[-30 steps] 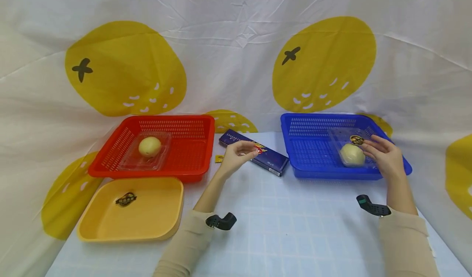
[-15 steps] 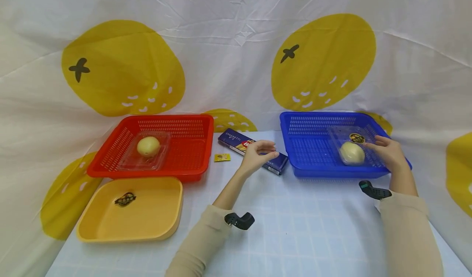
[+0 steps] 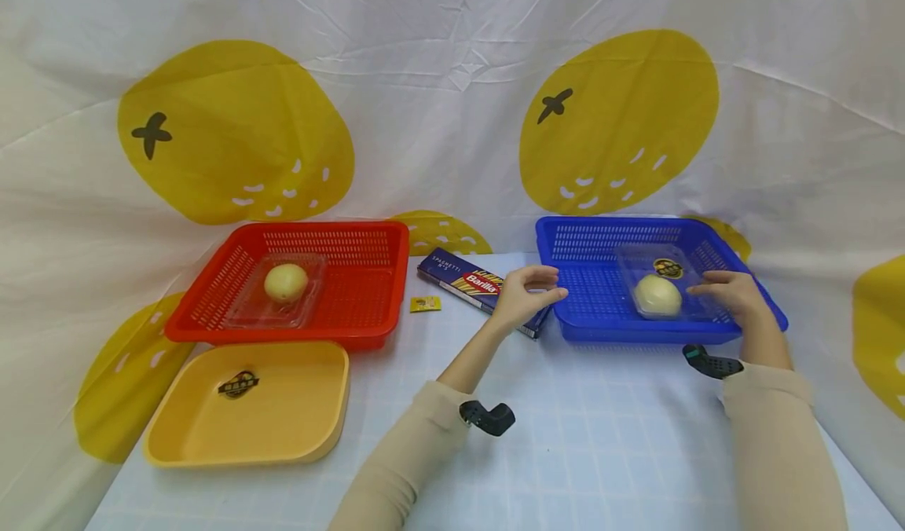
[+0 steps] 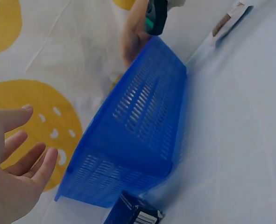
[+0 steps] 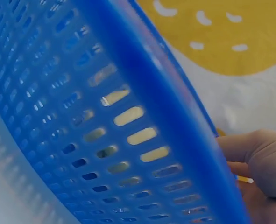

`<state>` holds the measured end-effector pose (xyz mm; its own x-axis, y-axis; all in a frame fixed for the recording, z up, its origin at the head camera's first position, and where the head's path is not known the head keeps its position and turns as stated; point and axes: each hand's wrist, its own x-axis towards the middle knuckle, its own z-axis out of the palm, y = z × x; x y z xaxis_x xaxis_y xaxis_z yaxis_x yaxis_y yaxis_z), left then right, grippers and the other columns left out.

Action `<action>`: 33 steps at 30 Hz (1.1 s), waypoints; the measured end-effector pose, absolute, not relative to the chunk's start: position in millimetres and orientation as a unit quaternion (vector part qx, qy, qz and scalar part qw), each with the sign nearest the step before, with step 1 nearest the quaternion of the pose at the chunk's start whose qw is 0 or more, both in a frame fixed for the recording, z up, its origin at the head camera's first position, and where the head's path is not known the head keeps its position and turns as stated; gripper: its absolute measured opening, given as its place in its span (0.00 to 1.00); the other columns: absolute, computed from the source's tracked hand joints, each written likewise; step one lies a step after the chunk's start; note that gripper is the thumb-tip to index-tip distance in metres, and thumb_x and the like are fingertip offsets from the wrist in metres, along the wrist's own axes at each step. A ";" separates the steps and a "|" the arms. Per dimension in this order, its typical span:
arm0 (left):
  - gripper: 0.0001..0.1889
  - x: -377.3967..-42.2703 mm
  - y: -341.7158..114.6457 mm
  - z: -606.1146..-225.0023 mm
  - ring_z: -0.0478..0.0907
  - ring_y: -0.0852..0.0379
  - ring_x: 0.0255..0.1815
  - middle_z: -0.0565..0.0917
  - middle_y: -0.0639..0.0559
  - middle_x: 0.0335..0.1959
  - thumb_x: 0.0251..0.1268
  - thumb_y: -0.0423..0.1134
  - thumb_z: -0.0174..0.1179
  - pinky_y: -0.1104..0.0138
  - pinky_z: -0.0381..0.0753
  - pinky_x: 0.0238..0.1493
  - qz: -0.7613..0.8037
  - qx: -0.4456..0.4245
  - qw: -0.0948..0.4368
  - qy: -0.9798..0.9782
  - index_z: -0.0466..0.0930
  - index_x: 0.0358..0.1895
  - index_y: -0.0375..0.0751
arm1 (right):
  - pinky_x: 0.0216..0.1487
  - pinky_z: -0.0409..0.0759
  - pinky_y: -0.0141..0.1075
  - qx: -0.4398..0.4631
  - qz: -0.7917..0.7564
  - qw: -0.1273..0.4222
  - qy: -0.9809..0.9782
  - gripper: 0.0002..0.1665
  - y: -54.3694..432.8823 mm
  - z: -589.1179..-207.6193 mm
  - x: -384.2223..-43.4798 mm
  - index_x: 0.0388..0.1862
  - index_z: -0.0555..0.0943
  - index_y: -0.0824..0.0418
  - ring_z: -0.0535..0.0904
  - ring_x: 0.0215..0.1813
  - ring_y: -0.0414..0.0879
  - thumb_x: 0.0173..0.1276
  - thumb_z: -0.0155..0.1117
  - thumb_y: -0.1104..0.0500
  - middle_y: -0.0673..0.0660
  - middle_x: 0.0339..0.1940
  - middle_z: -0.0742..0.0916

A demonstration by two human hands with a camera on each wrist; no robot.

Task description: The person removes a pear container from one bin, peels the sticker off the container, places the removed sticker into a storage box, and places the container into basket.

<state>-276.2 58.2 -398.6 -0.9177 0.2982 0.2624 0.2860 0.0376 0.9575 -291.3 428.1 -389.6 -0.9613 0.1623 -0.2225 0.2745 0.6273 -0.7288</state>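
My right hand [image 3: 738, 294] reaches over the front right rim of the blue basket [image 3: 580, 331]. Its fingertips are at the right side of a clear plastic box [image 3: 634, 260]; whether they pinch or only push it is hidden. A round, pale yellow, onion-like thing [image 3: 657, 295] sits in that box, beside a dark round sticker [image 3: 668, 269]. In the right wrist view the basket wall [image 5: 166, 93] covers much of the work. My left hand [image 3: 526, 295] hovers by the basket's left side with fingers loosely bent and nothing between them. Below it lies a blue spaghetti box [image 3: 452, 268].
A red basket [image 3: 360, 336] at left bears another clear box [image 3: 243, 303] with a similar pale ball [image 3: 286, 283]. In front stands a yellow tray [image 3: 283, 421] with a sticker [image 3: 239, 384]. A small yellow packet [image 3: 425, 304] lies near the spaghetti box. Patterned cloth [image 3: 438, 122] hangs behind.
My left hand has moved right, past the spaghetti box towards the blue basket, uncovering the yellow packet. The clear box in the blue basket has shifted slightly left, along with my right hand.
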 end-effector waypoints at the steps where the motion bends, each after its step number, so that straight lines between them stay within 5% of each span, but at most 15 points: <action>1: 0.20 -275.9 61.4 -397.7 0.80 0.55 0.48 0.82 0.43 0.48 0.55 0.35 0.68 0.72 0.78 0.45 0.661 0.202 0.008 0.722 0.79 0.51 0.34 | 0.63 0.53 0.65 0.113 -0.410 0.071 0.902 0.49 426.6 -390.6 -292.5 0.71 0.48 0.76 0.46 0.68 0.77 0.66 0.59 0.49 0.80 0.68 0.54; 6: 0.21 -276.2 77.9 -393.5 0.78 0.54 0.53 0.81 0.44 0.52 0.55 0.38 0.68 0.74 0.77 0.47 0.651 0.193 0.035 0.733 0.78 0.53 0.37 | 0.62 0.61 0.61 0.071 -0.434 0.092 0.893 0.48 414.2 -393.8 -298.4 0.71 0.48 0.76 0.54 0.68 0.73 0.66 0.61 0.52 0.78 0.68 0.58; 9: 0.23 -277.5 87.8 -392.5 0.76 0.53 0.56 0.79 0.42 0.54 0.55 0.39 0.68 0.74 0.76 0.49 0.646 0.184 0.050 0.739 0.77 0.55 0.38 | 0.59 0.70 0.53 0.048 -0.463 0.103 0.879 0.47 405.7 -394.6 -301.5 0.72 0.48 0.74 0.75 0.59 0.55 0.67 0.61 0.54 0.76 0.69 0.60; 13: 0.25 -279.6 101.2 -392.2 0.74 0.50 0.58 0.77 0.41 0.57 0.55 0.39 0.68 0.71 0.75 0.53 0.632 0.170 0.060 0.753 0.75 0.57 0.40 | 0.57 0.73 0.49 0.041 -0.479 0.117 0.869 0.47 396.0 -394.9 -305.4 0.73 0.45 0.73 0.74 0.59 0.55 0.67 0.61 0.58 0.78 0.70 0.56; 16: 0.24 -282.2 110.0 -391.1 0.73 0.48 0.59 0.77 0.42 0.57 0.56 0.39 0.68 0.68 0.75 0.53 0.607 0.168 0.057 0.774 0.75 0.57 0.42 | 0.58 0.72 0.50 0.036 -0.471 0.133 0.871 0.47 392.1 -395.1 -307.8 0.72 0.45 0.75 0.63 0.66 0.69 0.67 0.60 0.58 0.79 0.69 0.54; 19: 0.25 -285.0 117.7 -389.3 0.72 0.48 0.60 0.77 0.43 0.57 0.57 0.41 0.67 0.67 0.76 0.51 0.573 0.174 0.057 0.799 0.75 0.58 0.43 | 0.56 0.75 0.47 0.024 -0.464 0.145 0.873 0.46 391.3 -397.1 -309.7 0.71 0.48 0.78 0.78 0.55 0.57 0.68 0.60 0.56 0.80 0.67 0.60; 23: 0.26 -286.6 129.5 -389.3 0.73 0.49 0.56 0.76 0.43 0.57 0.58 0.43 0.66 0.65 0.77 0.44 0.554 0.166 0.075 0.812 0.74 0.60 0.44 | 0.55 0.76 0.46 0.007 -0.470 0.155 0.869 0.45 388.4 -401.2 -310.5 0.70 0.50 0.78 0.80 0.47 0.42 0.67 0.61 0.56 0.80 0.66 0.62; 33: 0.29 -290.3 148.3 -391.8 0.68 0.52 0.62 0.72 0.50 0.63 0.57 0.44 0.67 0.61 0.74 0.54 0.534 0.106 0.102 0.832 0.70 0.62 0.45 | 0.55 0.75 0.48 -0.014 -0.478 0.178 0.860 0.44 379.5 -403.7 -313.4 0.73 0.48 0.73 0.69 0.63 0.66 0.69 0.59 0.57 0.79 0.68 0.61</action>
<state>-290.3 148.3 -391.8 -0.9566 0.2860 -0.0557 0.0685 0.4066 0.9110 -313.4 379.5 -403.7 -0.9362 -0.1943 -0.2929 0.1461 0.5427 -0.8271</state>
